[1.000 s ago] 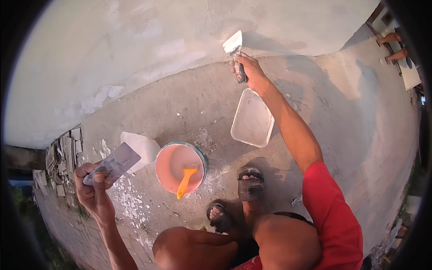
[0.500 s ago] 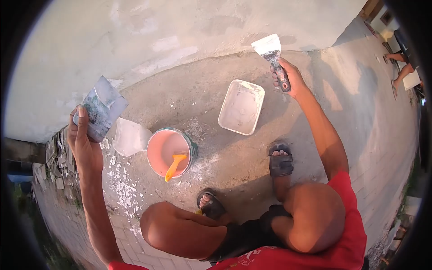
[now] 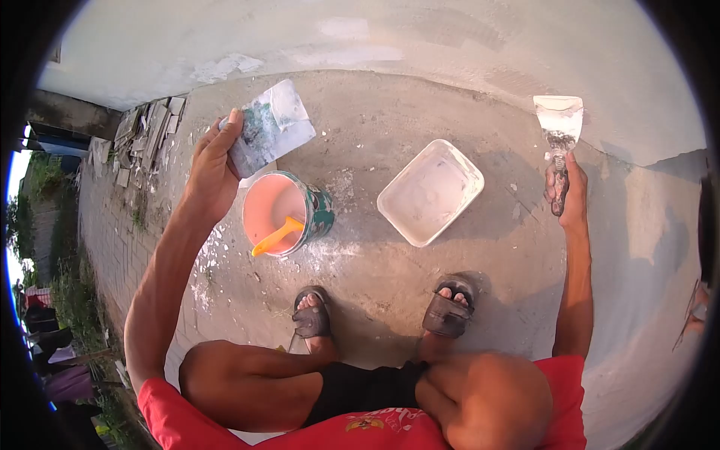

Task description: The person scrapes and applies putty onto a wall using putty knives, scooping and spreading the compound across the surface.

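My left hand (image 3: 214, 165) is closed on the edge of a flat, smeared plastering sheet (image 3: 274, 127), held up above the bucket. In my right hand (image 3: 573, 191) is a putty knife (image 3: 560, 124), gripped by its dark, paint-spotted handle with the whitened blade pointing toward the wall. Between the hands, on the ground, a white rectangular tub (image 3: 431, 193) shows pale residue inside. Left of it stands a bucket (image 3: 319, 212) with a pinkish inside and a green patterned outside. A brush with a yellow-orange handle (image 3: 279, 235) leans in the bucket.
A pale wall (image 3: 450, 45) with lighter patches runs along the far side. Broken boards or tiles (image 3: 150, 131) are piled at the left. White flakes (image 3: 206, 259) lie on the ground near the bucket. My sandalled feet (image 3: 450, 304) are in front of the tub.
The view has swung left. My left hand with the sheet now sits nearer the bucket. My right hand with the putty knife appears farther right and lower, its blade more upright.
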The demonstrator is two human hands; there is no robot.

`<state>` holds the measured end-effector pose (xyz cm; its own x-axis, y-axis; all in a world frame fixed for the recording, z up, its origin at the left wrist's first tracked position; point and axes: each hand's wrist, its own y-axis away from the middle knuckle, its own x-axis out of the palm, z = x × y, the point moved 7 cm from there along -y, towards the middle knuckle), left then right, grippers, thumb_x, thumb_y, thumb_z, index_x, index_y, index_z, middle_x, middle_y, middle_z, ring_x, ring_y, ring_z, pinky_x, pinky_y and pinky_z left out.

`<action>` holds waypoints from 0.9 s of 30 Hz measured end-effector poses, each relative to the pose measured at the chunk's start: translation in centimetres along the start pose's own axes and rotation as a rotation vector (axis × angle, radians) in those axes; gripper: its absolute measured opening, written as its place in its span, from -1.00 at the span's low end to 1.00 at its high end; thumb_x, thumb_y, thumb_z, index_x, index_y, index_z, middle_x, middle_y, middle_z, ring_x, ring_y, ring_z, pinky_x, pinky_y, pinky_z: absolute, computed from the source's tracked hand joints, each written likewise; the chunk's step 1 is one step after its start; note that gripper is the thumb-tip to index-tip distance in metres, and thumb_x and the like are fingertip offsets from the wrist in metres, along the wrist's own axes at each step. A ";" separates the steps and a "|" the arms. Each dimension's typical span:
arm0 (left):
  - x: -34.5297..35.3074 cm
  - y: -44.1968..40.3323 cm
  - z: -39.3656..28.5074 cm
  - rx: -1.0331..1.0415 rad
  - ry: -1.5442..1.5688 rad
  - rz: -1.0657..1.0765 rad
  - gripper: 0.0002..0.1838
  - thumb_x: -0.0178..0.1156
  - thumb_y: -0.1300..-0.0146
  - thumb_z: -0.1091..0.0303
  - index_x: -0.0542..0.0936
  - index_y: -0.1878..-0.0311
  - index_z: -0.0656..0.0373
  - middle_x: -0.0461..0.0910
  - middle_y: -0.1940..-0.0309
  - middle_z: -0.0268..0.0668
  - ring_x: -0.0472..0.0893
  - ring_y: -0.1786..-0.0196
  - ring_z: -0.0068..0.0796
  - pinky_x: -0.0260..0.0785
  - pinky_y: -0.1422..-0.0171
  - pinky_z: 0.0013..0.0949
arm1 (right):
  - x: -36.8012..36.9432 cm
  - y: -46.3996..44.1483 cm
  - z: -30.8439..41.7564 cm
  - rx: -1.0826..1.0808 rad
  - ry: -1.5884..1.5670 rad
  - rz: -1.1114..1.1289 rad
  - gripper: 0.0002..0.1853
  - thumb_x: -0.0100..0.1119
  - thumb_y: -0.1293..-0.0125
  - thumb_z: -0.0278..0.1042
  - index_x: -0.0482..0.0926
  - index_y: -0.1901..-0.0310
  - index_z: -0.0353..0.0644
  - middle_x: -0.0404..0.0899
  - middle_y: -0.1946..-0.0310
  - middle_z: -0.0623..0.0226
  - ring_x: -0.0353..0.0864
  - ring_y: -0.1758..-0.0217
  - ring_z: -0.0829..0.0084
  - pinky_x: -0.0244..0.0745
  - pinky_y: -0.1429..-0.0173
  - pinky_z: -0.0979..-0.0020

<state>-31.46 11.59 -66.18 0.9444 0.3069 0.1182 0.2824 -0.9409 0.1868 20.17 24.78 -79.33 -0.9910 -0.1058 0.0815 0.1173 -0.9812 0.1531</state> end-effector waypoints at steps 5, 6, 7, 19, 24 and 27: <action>2.1 1.7 3.0 -0.276 0.310 -0.073 -0.72 0.02 -0.52 0.21 0.46 -0.06 0.24 0.61 0.09 -0.21 0.64 -0.01 -0.42 0.52 -0.16 -0.27 | 7.3 -0.6 2.1 0.059 -0.129 0.209 -0.56 -0.08 -0.51 0.07 0.53 0.11 -0.19 0.43 0.58 0.51 0.35 0.67 0.72 0.19 0.68 0.62; 1.8 2.0 4.0 -0.300 0.323 -0.087 -0.75 0.02 -0.51 0.29 0.45 -0.08 0.27 0.61 0.05 -0.21 0.65 -0.01 -0.41 0.53 -0.19 -0.19 | 9.2 0.0 3.0 0.042 -0.085 0.263 -0.56 -0.08 -0.51 0.05 0.54 0.05 -0.22 0.44 0.55 0.50 0.37 0.64 0.72 0.17 0.69 0.63; 2.0 2.4 4.7 -0.293 0.330 -0.094 -0.75 0.02 -0.51 0.29 0.45 -0.08 0.27 0.61 0.05 -0.21 0.65 -0.01 -0.41 0.53 -0.19 -0.19 | 10.7 0.7 3.8 0.019 -0.043 0.314 -0.55 -0.07 -0.51 0.04 0.55 -0.01 -0.24 0.45 0.53 0.48 0.39 0.62 0.72 0.15 0.70 0.65; 6.5 6.5 14.6 -0.292 0.551 -0.035 -0.69 0.05 -0.51 0.28 0.45 -0.15 0.31 0.59 -0.05 -0.27 0.62 -0.08 -0.46 0.50 -0.26 -0.30 | 17.6 9.2 1.9 -0.030 0.261 0.437 -0.46 0.00 -0.51 0.14 0.60 0.17 -0.31 0.53 0.53 0.36 0.43 0.60 0.67 0.23 0.59 0.60; 6.3 6.8 17.1 -0.345 0.582 0.036 -0.76 0.10 -0.47 0.31 0.45 -0.10 0.18 0.62 -0.01 -0.33 0.63 -0.06 -0.53 0.51 -0.21 -0.37 | 16.7 11.2 1.8 -0.059 0.318 0.325 -0.40 -0.07 -0.52 0.20 0.61 0.04 -0.31 0.54 0.58 0.37 0.40 0.61 0.69 0.21 0.60 0.60; 6.4 6.4 17.8 -0.386 0.583 0.087 -0.71 0.13 -0.45 0.32 0.48 -0.12 0.30 0.62 -0.02 -0.26 0.64 -0.05 -0.47 0.51 -0.25 -0.33 | 15.8 12.4 2.4 0.012 0.346 0.263 -0.38 -0.08 -0.48 0.28 0.60 0.18 -0.24 0.51 0.59 0.42 0.39 0.62 0.70 0.20 0.60 0.61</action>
<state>-20.63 5.00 -81.57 0.6858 0.3611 0.6318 0.0277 -0.8805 0.4732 6.10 11.28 -73.77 -0.8902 -0.4015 -0.2154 0.3671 -0.9120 0.1831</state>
